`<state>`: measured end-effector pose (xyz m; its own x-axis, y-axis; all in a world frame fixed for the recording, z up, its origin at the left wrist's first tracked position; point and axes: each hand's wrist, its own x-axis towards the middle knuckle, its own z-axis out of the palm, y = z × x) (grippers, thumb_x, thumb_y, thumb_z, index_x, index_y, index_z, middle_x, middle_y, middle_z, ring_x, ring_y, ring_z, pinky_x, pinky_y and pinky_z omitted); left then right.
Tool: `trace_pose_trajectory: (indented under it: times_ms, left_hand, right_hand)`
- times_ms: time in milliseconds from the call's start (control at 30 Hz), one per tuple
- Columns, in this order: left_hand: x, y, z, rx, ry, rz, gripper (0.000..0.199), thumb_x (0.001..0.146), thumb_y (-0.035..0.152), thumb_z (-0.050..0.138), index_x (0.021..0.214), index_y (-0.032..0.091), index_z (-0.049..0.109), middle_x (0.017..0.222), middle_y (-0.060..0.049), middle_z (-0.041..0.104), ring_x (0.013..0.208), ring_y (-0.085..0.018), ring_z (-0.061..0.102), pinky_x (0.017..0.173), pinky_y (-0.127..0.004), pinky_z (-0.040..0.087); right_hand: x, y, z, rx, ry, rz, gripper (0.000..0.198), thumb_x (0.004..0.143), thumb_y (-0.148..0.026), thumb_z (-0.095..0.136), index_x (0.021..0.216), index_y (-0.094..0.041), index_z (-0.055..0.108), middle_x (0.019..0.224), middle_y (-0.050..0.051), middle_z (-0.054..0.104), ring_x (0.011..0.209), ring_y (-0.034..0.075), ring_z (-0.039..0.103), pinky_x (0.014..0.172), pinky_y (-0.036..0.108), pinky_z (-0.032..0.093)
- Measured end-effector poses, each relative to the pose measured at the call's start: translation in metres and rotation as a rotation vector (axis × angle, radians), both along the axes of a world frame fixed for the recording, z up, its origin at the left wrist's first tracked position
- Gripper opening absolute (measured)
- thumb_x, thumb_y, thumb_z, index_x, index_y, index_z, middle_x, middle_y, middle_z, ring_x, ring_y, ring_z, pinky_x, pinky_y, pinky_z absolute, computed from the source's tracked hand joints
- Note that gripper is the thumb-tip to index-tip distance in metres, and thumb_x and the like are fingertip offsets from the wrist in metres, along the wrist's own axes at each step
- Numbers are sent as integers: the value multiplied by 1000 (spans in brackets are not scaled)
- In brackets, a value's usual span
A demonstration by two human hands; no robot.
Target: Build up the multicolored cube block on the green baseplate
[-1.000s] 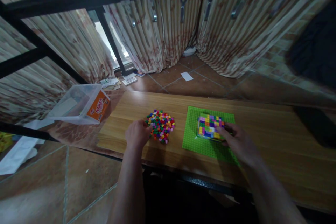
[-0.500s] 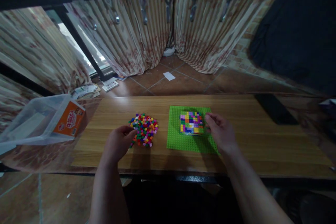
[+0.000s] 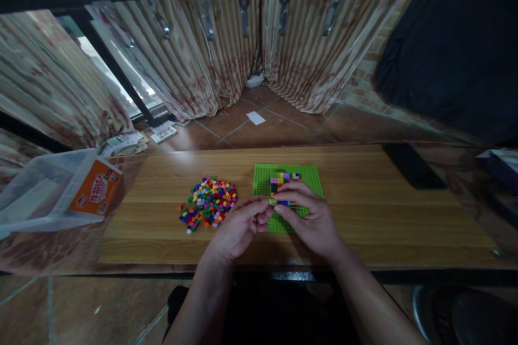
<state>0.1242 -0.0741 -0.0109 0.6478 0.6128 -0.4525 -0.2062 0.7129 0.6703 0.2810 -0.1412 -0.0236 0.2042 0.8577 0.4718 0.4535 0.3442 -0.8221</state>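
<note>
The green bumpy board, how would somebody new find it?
Find the long wooden table stretching across the picture. Near its middle, just right of the pile of little loose bricks, lies the board, partly hidden by the right hand. It's flat, bright green all over and covered in tiny studs, while the bricks are many-coloured and the flat thing farther right is black.

Blocked from view, right in the middle!
Can't see much of the brick block (image 3: 285, 177) behind the right hand (image 3: 311, 218); can't make out the left hand's (image 3: 242, 226) tiny piece (image 3: 272, 202); can't follow the clear box (image 3: 60, 186) past the left edge.
</note>
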Motion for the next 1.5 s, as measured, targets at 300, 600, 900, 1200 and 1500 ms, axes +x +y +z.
trace_pose_trajectory:
  times_ms: [300,600,900,1200,1500]
  left_hand:
    - [6,1,-7,159,114,35,32,67,40,79,81,12,71,67,1,55,54,-5,41,50,-19,28]
    - [12,5,-17,498,420,166,19,70,32,71,82,16,73,66,1,61,58,-9,46,55,-22,33]
    - [15,4,-21,563,406,95,18,74,32,70,82,16,73,60,2,59,64,-13,53,64,-25,39]
    - [16,3,-23,572,400,64,20,75,33,69,86,16,71,60,3,57,65,-14,53,63,-25,39]
    - [17,2,-27,580,381,42,20,76,34,68,86,16,70,61,4,55,60,-12,49,60,-24,36]
  right_hand:
    - [14,1,-5,-41,-30,-142,10,87,-28,66,91,-29,75,97,3,68,96,19,64,87,37,51]
    - [41,1,-18,-194,-67,-250,10,82,-37,70,84,-30,76,108,3,64,106,23,60,98,46,44]
    - [28,2,-20,-199,-170,-250,5,81,-30,70,79,-30,74,112,4,62,112,26,55,99,52,43]
    - [17,8,-24,-218,-36,-412,3,75,-22,68,72,-24,69,107,6,61,105,24,59,100,48,43]
    - [13,11,-25,-198,53,-470,4,72,-21,66,73,-24,68,106,7,60,103,23,60,95,45,47]
